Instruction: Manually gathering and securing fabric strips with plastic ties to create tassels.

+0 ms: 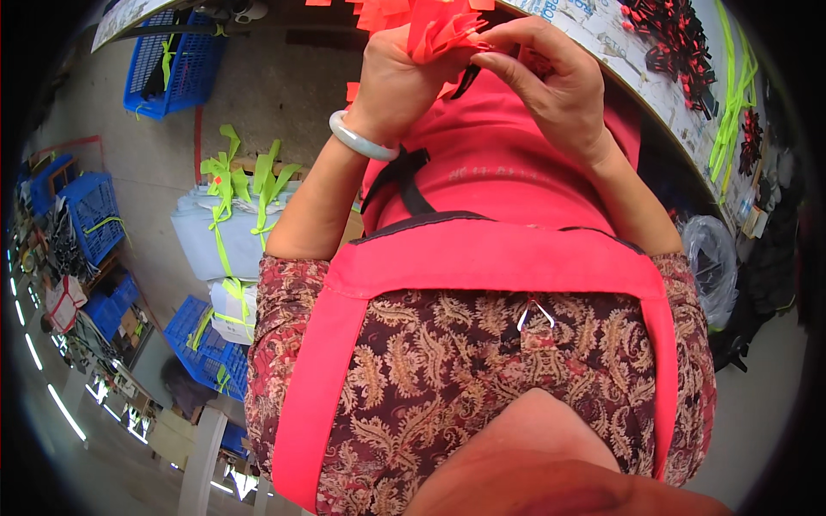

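My left hand (391,82), with a pale bangle (361,138) on its wrist, is closed around a bunch of bright orange-red fabric strips (439,26) at the top of the view. The strips fan out above the fist, and the upper part of the bunch is cut off by the picture's edge. Against the side of this bunch, my right hand (555,82) pinches with thumb and forefinger. What sits between those fingertips is too small to make out. A short black piece (465,82) hangs just below them, over my red apron (508,249).
The worktable (594,34) edge curves along the upper right, bearing a pile of black-and-red pieces (667,52) and yellow-green straps (731,95). Left on the floor are a blue crate (172,73), a tied light-blue bundle (198,232) and another crate (202,353). Clear plastic (710,267) hangs at right.
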Tool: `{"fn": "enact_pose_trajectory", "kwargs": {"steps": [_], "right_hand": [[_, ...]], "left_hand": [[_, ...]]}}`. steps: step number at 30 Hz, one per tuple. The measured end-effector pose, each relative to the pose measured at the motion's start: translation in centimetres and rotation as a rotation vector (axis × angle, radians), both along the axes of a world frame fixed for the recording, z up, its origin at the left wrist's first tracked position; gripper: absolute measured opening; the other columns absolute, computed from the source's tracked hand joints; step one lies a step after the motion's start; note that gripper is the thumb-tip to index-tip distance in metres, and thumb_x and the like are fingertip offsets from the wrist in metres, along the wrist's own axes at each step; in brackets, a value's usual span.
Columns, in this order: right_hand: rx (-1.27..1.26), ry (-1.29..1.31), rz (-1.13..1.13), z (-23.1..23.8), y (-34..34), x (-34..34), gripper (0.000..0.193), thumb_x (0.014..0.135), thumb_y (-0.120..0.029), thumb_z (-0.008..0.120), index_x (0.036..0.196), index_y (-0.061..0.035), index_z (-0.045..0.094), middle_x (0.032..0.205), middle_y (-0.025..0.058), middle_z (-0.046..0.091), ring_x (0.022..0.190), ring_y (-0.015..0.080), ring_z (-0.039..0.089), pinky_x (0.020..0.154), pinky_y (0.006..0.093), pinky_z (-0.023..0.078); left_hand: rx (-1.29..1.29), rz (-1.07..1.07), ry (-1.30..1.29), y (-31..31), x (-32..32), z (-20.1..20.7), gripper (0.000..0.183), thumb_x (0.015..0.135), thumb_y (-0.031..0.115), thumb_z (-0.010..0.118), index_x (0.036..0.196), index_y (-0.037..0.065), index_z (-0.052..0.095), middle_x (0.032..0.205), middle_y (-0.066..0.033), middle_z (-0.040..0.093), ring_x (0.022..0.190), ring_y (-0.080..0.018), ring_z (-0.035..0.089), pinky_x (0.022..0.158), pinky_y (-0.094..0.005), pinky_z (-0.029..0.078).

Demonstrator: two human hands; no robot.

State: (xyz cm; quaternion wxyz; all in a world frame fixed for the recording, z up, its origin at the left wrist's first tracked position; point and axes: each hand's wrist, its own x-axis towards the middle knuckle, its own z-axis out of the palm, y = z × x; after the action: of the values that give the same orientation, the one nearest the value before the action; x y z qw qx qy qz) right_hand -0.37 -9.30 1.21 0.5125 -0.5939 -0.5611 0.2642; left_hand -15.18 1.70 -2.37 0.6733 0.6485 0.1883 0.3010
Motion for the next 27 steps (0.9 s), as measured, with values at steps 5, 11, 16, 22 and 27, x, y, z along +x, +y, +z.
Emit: {"fn": "enact_pose_trajectory", "kwargs": {"steps": [5, 11, 16, 22, 27], "right_hand": [[-0.006, -0.022, 0.000, -0.4, -0.2, 0.2, 0.019, 0.085, 0.002, 0.067, 0.104, 0.0022, 0.062, 0.096, 0.0042, 0.063, 0.085, 0.0071, 0.060, 0.074, 0.0187, 0.048], [0.085, -0.004, 0.040, -0.7, 0.0, -0.1, 0.019, 0.086, 0.004, 0.065, 0.104, 0.0036, 0.060, 0.099, 0.0066, 0.063, 0.089, 0.0101, 0.062, 0.078, 0.0206, 0.050], [0.110, 0.069, 0.045, -1.2, -0.5, -0.3, 0.018, 0.086, 0.005, 0.064, 0.104, 0.0046, 0.059, 0.100, 0.0081, 0.063, 0.090, 0.0116, 0.062, 0.080, 0.0214, 0.050], [0.064, 0.116, 0.024, -1.4, -0.4, -0.6, 0.018, 0.087, 0.005, 0.064, 0.104, 0.0039, 0.059, 0.099, 0.0069, 0.062, 0.090, 0.0110, 0.062, 0.080, 0.0211, 0.050], [0.090, 0.045, -0.028, 0.8, 0.0, -0.7, 0.014, 0.085, 0.003, 0.066, 0.098, 0.0020, 0.061, 0.090, 0.0055, 0.061, 0.081, 0.0105, 0.060, 0.073, 0.0222, 0.049]], "left_hand": [[-0.066, -0.068, 0.032, 0.1, -0.1, 0.0, 0.010, 0.088, 0.008, 0.067, 0.095, 0.001, 0.070, 0.074, -0.0012, 0.063, 0.062, -0.0066, 0.056, 0.052, -0.0224, 0.044], [-0.115, -0.055, 0.016, -0.3, -0.3, -0.4, 0.009, 0.088, 0.005, 0.065, 0.095, 0.002, 0.070, 0.072, -0.0014, 0.063, 0.064, -0.0054, 0.056, 0.052, -0.0223, 0.044], [-0.030, -0.035, -0.022, -0.9, 0.0, -1.1, 0.010, 0.086, -0.001, 0.064, 0.095, 0.002, 0.068, 0.076, 0.0005, 0.063, 0.067, -0.0046, 0.055, 0.057, -0.0214, 0.045], [0.048, 0.012, -0.065, -0.9, 0.2, -1.4, 0.013, 0.085, -0.003, 0.064, 0.096, 0.002, 0.068, 0.080, -0.0004, 0.067, 0.070, -0.0053, 0.058, 0.061, -0.0216, 0.048], [0.118, 0.029, -0.037, -0.7, 0.2, -0.6, 0.015, 0.085, 0.000, 0.066, 0.099, 0.002, 0.071, 0.079, -0.0019, 0.069, 0.071, -0.0059, 0.059, 0.062, -0.0221, 0.049]]}}
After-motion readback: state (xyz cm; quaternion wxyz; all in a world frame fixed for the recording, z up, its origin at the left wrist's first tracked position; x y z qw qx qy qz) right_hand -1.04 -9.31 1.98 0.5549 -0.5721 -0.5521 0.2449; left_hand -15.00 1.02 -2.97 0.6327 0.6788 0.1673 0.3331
